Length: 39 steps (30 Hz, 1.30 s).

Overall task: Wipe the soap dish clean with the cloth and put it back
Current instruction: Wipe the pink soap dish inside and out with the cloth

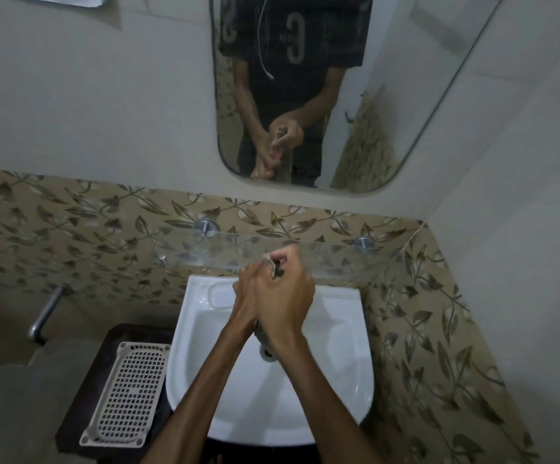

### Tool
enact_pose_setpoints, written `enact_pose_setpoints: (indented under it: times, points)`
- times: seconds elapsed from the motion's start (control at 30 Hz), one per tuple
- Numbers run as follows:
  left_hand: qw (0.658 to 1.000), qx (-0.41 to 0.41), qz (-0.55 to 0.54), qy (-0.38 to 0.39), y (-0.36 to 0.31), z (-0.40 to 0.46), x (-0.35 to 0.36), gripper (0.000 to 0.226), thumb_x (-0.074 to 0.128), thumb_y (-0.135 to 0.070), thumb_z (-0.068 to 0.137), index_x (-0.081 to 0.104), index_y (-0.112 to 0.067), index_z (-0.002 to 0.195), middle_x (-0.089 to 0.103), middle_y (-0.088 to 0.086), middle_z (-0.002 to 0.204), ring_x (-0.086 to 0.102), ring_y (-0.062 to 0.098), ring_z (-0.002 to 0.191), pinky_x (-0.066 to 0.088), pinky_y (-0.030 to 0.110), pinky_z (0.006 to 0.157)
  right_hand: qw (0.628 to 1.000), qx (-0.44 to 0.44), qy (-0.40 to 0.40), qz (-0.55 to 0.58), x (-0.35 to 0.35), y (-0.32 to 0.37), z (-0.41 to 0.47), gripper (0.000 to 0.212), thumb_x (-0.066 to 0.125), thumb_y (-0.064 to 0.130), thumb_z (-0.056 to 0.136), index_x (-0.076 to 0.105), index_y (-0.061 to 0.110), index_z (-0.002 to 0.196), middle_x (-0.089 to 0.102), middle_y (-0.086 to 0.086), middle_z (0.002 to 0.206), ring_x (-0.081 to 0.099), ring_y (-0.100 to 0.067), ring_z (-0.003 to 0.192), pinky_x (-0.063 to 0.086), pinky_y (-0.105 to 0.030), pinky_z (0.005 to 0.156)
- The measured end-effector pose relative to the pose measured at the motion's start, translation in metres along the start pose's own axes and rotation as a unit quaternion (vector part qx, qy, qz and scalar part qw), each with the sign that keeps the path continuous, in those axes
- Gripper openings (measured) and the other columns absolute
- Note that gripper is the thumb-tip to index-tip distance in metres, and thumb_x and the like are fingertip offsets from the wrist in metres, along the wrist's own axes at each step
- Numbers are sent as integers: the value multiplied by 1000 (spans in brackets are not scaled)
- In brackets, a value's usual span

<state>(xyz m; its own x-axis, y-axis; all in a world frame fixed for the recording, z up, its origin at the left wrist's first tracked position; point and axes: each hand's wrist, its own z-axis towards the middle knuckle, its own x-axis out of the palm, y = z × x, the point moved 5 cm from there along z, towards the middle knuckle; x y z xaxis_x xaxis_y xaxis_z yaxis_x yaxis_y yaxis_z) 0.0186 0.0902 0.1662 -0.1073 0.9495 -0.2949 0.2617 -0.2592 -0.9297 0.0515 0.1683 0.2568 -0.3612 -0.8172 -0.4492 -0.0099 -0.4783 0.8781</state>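
Both hands over sink, pressed together. Right hand and left hand clench a wadded cloth, poking out at 12 o'clock. Soap dish sits untouched at 8 o'clock, well apart.
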Motion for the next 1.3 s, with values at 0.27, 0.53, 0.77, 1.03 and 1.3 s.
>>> enact_pose_setpoints:
  times: [0.27,0.53,0.77,1.03,1.3]
  points:
    - [955,-100,-280,17,-7,-21,-10,53,36,-44,109,66,-4,90,70,9,64,66,17,53,53,24,50,867,309,21,391,-24,-28,44,18,83,19,86,75,7,96,78,-14,91,75,-30,85,62,-41,84]
    - [946,-79,-311,43,-20,-17,3,36,39,-22,109,65,-12,88,73,-1,73,67,9,70,54,25,68,779,300,111,540,-10,5,38,43,77,8,72,67,6,115,70,-10,94,66,-26,88,58,-39,78]
    - [941,-42,-332,57,-28,-23,5,37,34,-13,107,67,-10,91,75,-2,70,71,8,66,58,21,61,994,-100,-9,53,-18,-1,17,34,65,6,92,63,23,121,61,8,117,58,-2,109,52,-17,91]
    - [937,-97,-334,46,-12,-32,8,44,36,-21,106,74,-16,84,71,10,86,67,21,86,53,35,78,992,-114,-42,14,-13,-16,-8,15,65,6,92,61,20,96,61,5,96,58,1,88,44,-7,75]
    - [966,-75,-246,33,-19,-32,1,21,54,-36,80,62,-21,68,59,-1,64,53,19,71,44,34,68,999,12,8,34,-2,-16,10,16,63,13,96,60,29,96,65,13,92,62,0,85,50,-16,70]
